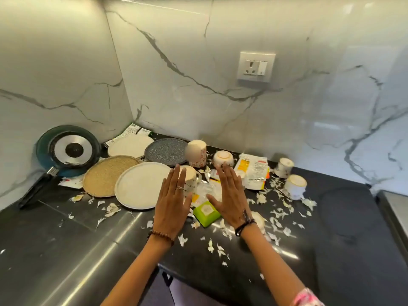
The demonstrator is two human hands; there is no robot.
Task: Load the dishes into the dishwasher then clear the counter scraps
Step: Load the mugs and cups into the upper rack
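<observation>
Both hands hover flat over the middle of the mess, fingers straight and together, palms down, holding nothing. The left hand (pixel 171 203) and the right hand (pixel 229 198) flank a gap, and in that gap lies a green box (pixel 206 213) on the dark counter (pixel 66 250); I take that box as the landmark. Neither hand touches it as far as I can tell, though the right hand's thumb comes very near its upper edge. The open, level pose reads as a pause before choosing what to lift, not as a grasp.

Just behind the box, partly hidden by the left hand's fingers, a mug (pixel 189 177) stands upside down, and clear crumpled wrap lies beside it. Left of the box lies a white plate (pixel 141 185), overlapped with a tan plate (pixel 106 175); further back from the box are a cream plate (pixel 130 146) and a grey speckled plate (pixel 166 152). Far left of it a pan (pixel 66 149) leans against the wall, bottom outward. Behind the box an upturned bowl (pixel 223 158) and a tall cup (pixel 197 153) stand, and well to its right two more cups (pixel 294 186) rest upside down. Peel scraps (pixel 276 215) are scattered all round the box, so they must wait until the dishes are gone. No dishwasher shows.
</observation>
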